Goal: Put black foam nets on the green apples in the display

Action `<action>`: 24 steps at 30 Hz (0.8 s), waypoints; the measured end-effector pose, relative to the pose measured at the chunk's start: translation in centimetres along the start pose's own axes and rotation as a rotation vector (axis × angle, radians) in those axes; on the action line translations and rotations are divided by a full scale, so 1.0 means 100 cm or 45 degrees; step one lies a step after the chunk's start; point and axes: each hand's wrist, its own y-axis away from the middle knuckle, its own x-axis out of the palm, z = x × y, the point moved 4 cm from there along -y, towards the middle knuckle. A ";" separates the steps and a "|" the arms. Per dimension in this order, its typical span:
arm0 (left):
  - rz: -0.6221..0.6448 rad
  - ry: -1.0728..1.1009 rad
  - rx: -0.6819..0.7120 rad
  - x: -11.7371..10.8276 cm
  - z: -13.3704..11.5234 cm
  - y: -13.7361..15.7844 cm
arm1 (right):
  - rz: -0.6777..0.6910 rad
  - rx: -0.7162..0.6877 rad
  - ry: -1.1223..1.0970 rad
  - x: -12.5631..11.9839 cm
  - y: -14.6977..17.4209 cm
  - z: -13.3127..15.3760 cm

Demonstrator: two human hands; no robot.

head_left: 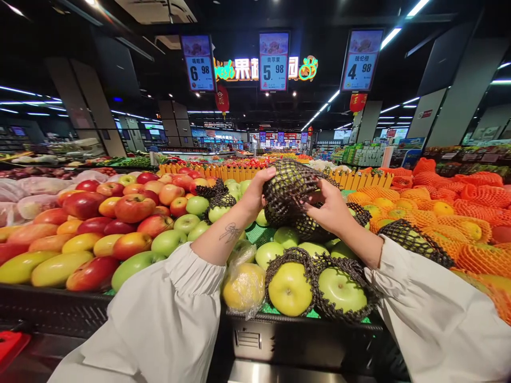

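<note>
A green apple in a black foam net is held up above the fruit display. My left hand is closed round its left side, with most of the fingers hidden behind it. On the other side, my right hand pinches the net at its right edge. Below them sit green apples, some bare. At the front are two netted green apples and a yellowish fruit in clear plastic wrap.
Red and yellow apples are piled to the left. Oranges in orange foam nets fill the right side. A low yellow fence runs behind the apples. The black display edge is in front, and price signs hang overhead.
</note>
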 end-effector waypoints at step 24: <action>-0.108 -0.152 -0.363 0.006 0.009 0.010 | -0.111 -0.234 0.540 -0.007 0.002 0.025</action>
